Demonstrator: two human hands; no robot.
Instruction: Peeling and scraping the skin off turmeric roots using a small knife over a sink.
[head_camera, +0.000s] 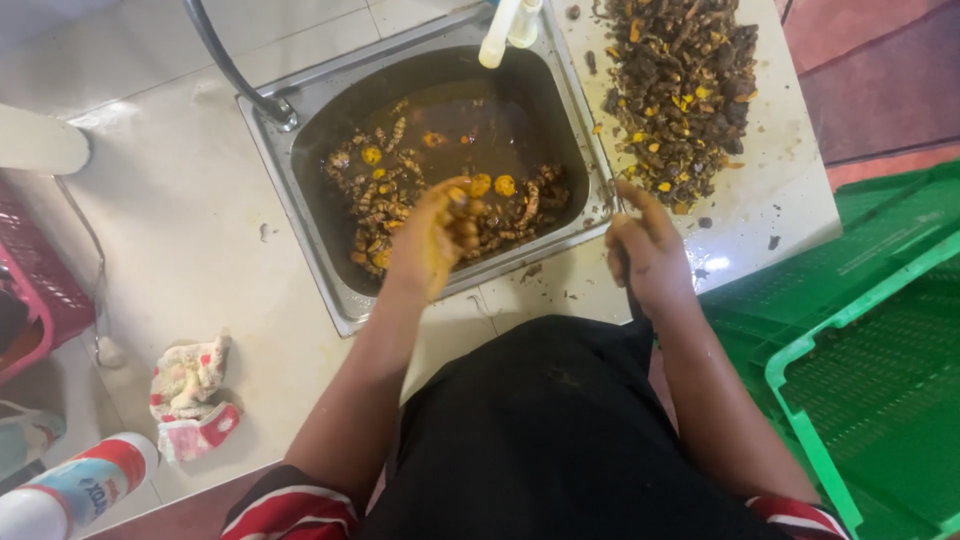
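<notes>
Left hand (432, 240) closes around a few small turmeric roots (462, 215) just over the near rim of the steel sink (330, 300); right hand (645, 255) rests loosely curled on the counter edge, holding nothing I can see. Roots look light, stiff, knobbly, likely slippery when wet, so best pinched across the middle; long axes point every way, more soaking in brown water (470, 125); a muddy root pile (680, 90) lies beyond on the drainboard.
</notes>
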